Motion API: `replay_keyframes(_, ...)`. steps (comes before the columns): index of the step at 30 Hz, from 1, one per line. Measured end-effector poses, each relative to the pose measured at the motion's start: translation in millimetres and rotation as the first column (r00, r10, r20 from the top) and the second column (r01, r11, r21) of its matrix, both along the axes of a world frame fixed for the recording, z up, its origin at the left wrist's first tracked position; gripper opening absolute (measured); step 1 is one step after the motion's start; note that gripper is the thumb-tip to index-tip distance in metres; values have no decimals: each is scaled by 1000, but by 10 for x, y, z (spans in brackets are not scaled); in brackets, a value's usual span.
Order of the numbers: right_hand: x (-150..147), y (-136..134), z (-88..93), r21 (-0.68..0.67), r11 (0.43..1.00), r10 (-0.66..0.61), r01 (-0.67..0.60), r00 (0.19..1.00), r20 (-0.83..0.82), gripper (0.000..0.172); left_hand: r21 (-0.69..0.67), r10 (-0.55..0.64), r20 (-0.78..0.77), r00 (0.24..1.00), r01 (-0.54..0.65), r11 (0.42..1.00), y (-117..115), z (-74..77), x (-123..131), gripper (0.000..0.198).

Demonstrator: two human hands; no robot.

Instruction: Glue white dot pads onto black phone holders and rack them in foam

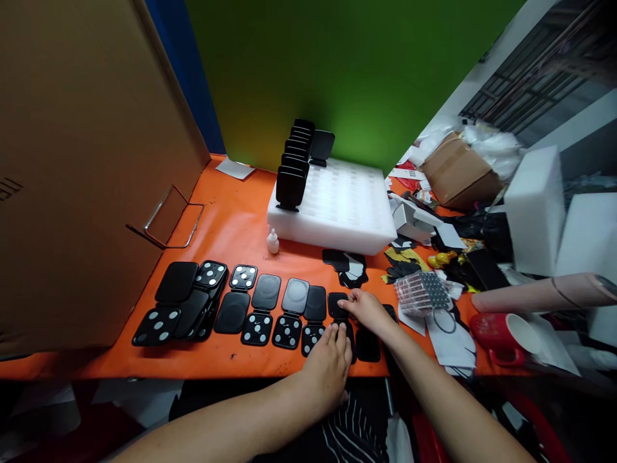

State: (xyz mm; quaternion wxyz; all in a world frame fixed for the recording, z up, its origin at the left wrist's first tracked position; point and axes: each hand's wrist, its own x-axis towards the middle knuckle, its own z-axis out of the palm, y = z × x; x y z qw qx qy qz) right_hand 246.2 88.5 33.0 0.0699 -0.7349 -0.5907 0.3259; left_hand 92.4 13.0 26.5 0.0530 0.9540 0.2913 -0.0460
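Fingers stretched out, my left hand [328, 360] lies over the lower half of a black hinged panel [349, 334] near the table's front edge. My right hand [365, 310] is closed, its fingertips pinched together on the raised black upper square [336, 305] of that panel. Whatever is in the pinch is too small to make out. To the left stand several similar open black panels in a row, some showing grey dots, like this dotted panel [287, 331]. A plain black panel [367, 345] lies right of my hands.
A white foam block [347, 199] holds several upright black panels [292, 186]. A small white dropper bottle [272, 242] stands before it. Stacked panels [177, 281] and a metal bracket [186, 225] are left. A red mug [504, 337] and wrapped dot sheets [418, 292] are right.
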Motion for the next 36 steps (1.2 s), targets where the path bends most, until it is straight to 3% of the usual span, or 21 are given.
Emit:
replay_keyframes(5,-19,41,44,34,988,138,-150,960,244,31,-1,-10,-28,1000,10,1000,7,9,8,85)
replay_keyframes(9,-22,7,79,30,978,178,-204,910,375,29,-11,-18,-38,999,18,1000,5,31,1,84)
replay_keyframes(14,-26,-11,145,268,918,196,-292,922,335,25,-25,-18,-21,1000,17,1000,12,36,-18,86)
replay_keyframes(18,-97,300,177,351,865,221,-359,900,377,25,-58,-12,26,1000,13,998,74,60,0,80)
replay_keyframes(21,-209,652,177,255,885,228,-389,841,491,30,-123,36,122,992,-20,992,140,140,-27,68)
replay_keyframes(24,-314,886,155,151,897,274,-414,793,544,36,-198,75,292,954,-16,980,145,243,-218,42)
replay_keyframes(28,-340,941,112,112,899,302,-424,783,543,38,-278,143,431,891,-19,960,28,280,-744,17)
replay_keyframes(32,-291,907,94,98,907,300,-411,790,535,33,-307,324,457,828,-194,932,-70,195,-1214,19)
replay_keyframes(36,-268,922,97,92,908,302,-408,792,530,30,-290,367,465,806,-253,923,-116,129,-1316,20)
